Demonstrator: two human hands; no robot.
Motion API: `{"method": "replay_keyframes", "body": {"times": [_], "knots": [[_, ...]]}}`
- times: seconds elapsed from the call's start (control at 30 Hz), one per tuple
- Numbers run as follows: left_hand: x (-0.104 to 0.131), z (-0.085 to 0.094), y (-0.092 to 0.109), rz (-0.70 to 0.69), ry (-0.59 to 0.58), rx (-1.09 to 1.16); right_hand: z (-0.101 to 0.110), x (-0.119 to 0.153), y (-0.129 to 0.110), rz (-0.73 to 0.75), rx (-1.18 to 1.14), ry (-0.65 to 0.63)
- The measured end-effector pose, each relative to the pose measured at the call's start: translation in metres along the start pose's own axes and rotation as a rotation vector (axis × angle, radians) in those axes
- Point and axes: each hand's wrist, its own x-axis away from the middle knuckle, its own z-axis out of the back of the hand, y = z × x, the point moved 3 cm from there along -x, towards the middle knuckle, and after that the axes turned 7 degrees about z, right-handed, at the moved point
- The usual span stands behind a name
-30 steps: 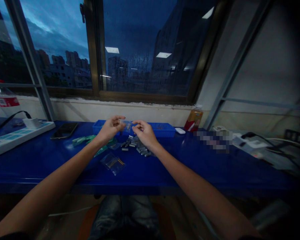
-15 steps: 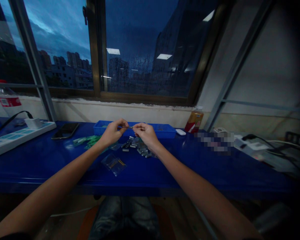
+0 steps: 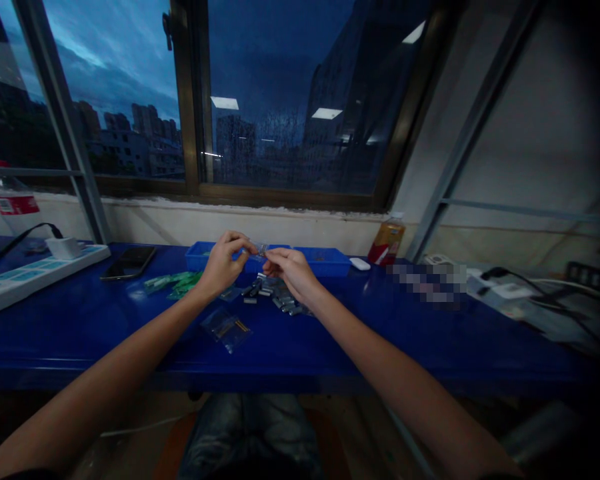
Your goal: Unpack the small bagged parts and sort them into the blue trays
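Note:
My left hand (image 3: 225, 261) and my right hand (image 3: 293, 268) are raised close together above the back of the blue table. Both pinch what looks like a small clear plastic bag (image 3: 260, 249) between their fingertips; its contents are too small to make out. Under my hands lies a loose pile of short metal cylinders (image 3: 286, 303). Nearer to me, a flat clear bag (image 3: 227, 329) with thin gold-coloured pieces rests on the table. Green plastic packets (image 3: 177, 284) lie left of the pile, partly behind my left forearm.
Blue trays (image 3: 325, 262) stand along the back edge, partly hidden by my hands. To the left are a phone (image 3: 129, 263) and a power strip (image 3: 40, 277). A white mouse-like object (image 3: 360, 264) and a drink bottle (image 3: 387, 240) stand at the back right.
My fingers have shifted, and the thing between them now shows as a wider, clear sheet. My left fingertips have risen slightly. The table items have not moved.

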Motion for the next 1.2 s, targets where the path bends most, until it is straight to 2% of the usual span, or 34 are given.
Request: {"method": "replay_keyframes", "body": {"times": [0.13, 0.3, 0.47, 0.57, 0.73, 0.87, 1.0, 1.2], "knots": [[0.0, -0.002, -0.001, -0.004, -0.038, 0.001, 0.003, -0.001, -0.001, 0.084, 0.13, 0.029], [0.002, -0.004, 0.004, -0.018, -0.101, -0.02, 0.0, 0.0, 0.003, 0.055, 0.124, 0.005], [0.004, -0.006, 0.008, -0.014, -0.162, 0.01, -0.002, 0.0, 0.006, 0.078, 0.129, 0.035], [0.005, -0.009, 0.005, 0.073, -0.172, 0.141, 0.0, 0.0, 0.003, 0.128, 0.151, 0.056], [0.004, -0.01, -0.001, 0.319, -0.193, 0.434, 0.001, -0.001, 0.0, 0.246, 0.254, 0.054], [0.003, -0.009, -0.003, 0.48, -0.215, 0.492, -0.001, 0.0, -0.003, 0.366, 0.383, 0.037], [0.001, -0.013, -0.003, 0.407, -0.317, 0.444, -0.001, 0.001, -0.004, 0.386, 0.432, 0.022], [0.002, -0.011, -0.004, 0.235, -0.291, 0.175, 0.0, -0.001, -0.001, 0.356, 0.405, 0.0]]}}
